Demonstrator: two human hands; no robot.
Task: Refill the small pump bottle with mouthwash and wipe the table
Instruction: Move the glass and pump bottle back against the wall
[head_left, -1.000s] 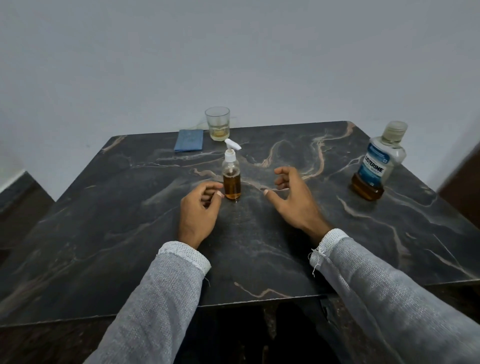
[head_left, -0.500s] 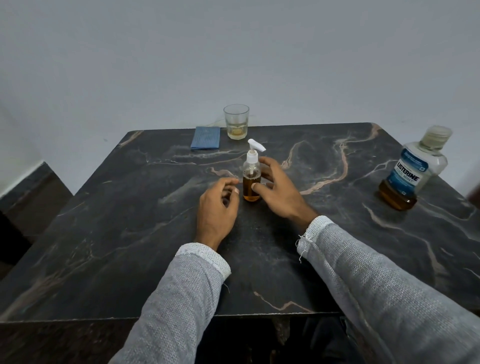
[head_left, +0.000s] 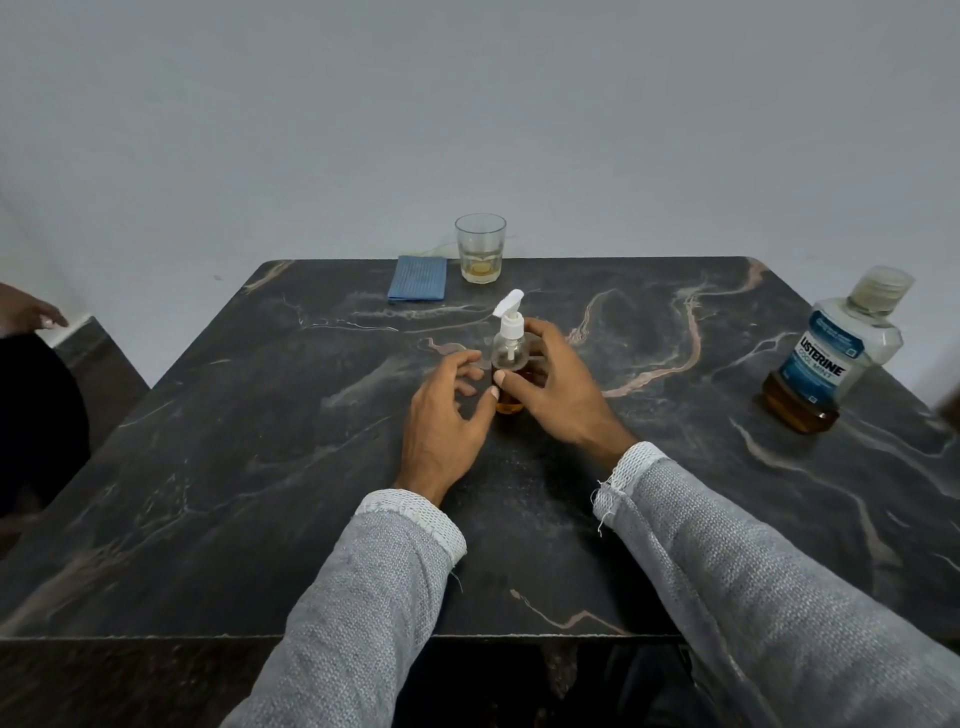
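Small pump bottle (head_left: 508, 358) stands upright mid-table (head_left: 260, 467), amber liquid low inside. Right hand (head_left: 558, 397) curls around it, thumb on the front. Left hand (head_left: 441, 415) sits just beside, fingers loosely spread, holding nothing. Listerine bottle (head_left: 831, 353) far right.

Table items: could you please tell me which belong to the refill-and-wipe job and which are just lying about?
For the job:
- small pump bottle, gripped by the right hand
- Listerine bottle
- blue cloth
- left hand, beside the bottle

Lying about:
- drinking glass, a little yellowish liquid inside
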